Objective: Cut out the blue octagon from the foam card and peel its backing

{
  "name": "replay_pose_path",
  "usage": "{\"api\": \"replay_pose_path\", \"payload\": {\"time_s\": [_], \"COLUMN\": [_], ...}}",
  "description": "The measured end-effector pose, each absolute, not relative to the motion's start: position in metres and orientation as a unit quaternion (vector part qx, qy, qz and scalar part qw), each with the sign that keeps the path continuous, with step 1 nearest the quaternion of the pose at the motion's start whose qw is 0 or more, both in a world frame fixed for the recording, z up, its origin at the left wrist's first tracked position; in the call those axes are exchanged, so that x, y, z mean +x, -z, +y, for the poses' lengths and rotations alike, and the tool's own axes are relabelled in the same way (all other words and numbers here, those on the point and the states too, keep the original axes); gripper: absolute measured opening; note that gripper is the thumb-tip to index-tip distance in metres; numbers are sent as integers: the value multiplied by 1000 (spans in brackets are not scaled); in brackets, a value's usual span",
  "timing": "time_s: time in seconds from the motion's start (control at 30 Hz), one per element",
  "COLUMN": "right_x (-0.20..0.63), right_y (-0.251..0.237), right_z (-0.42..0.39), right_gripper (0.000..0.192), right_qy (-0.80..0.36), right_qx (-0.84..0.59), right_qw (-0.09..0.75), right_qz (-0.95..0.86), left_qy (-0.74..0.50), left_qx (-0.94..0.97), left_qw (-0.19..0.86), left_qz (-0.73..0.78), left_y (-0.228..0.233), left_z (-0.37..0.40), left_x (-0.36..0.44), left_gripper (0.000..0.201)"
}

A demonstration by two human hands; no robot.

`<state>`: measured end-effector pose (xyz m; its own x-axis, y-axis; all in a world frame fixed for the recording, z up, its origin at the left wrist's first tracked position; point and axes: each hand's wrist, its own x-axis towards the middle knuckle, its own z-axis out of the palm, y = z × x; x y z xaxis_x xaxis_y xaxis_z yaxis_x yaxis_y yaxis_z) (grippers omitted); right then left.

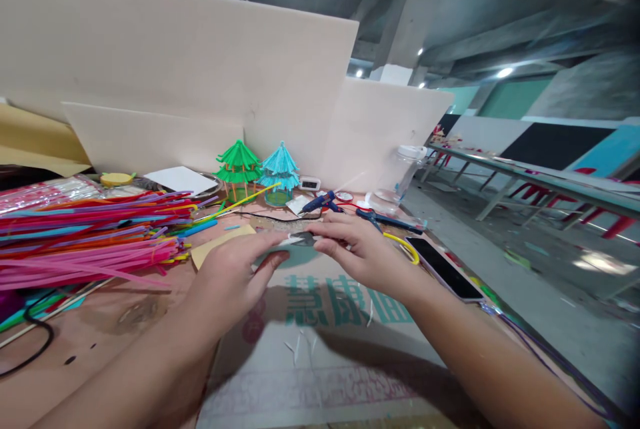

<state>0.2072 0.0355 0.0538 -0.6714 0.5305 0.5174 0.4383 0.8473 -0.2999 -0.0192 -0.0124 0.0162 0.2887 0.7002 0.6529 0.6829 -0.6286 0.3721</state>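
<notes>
In the middle of the head view, my left hand (pixel 240 265) pinches one end of a small flat grey-and-white piece (pixel 301 239) between thumb and fingers. My right hand (pixel 357 249) has its thumb and fingers closed at the other end. What the piece is I cannot make out; the fingers cover much of it. Both hands hold it above a cardboard sheet (pixel 310 355) printed with green characters. Beyond the hands lies a blue glue gun (pixel 320 202). Behind it on the left stand a green tiered-roof model (pixel 239 165) and a light-blue one (pixel 281 167).
Colourful pipe cleaners (pixel 90 235) are heaped at the left. On the right lie a phone (pixel 445 267), a yellow ring (pixel 407 249) and a black-handled tool (pixel 395 220), near a clear plastic jar (pixel 395 179). White boards (pixel 175 69) close off the back.
</notes>
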Motion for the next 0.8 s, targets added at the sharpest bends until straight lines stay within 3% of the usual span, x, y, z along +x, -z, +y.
{"api": "replay_pose_path", "payload": {"time_s": [0.33,0.8], "right_x": [205,217], "right_y": [-51,-62], "right_z": [38,41], "right_gripper": [30,34], "right_qy": [-66,-30], "right_qx": [-256,-320], "right_qw": [308,341], "right_qz": [-914,-883], "left_qy": [-417,-452], "left_qx": [799,740], "left_qw": [3,125], "left_qz": [433,483], "left_y": [-15,-15], "left_z": [-12,-4], "left_x": [-18,-22], "left_gripper": [25,28]}}
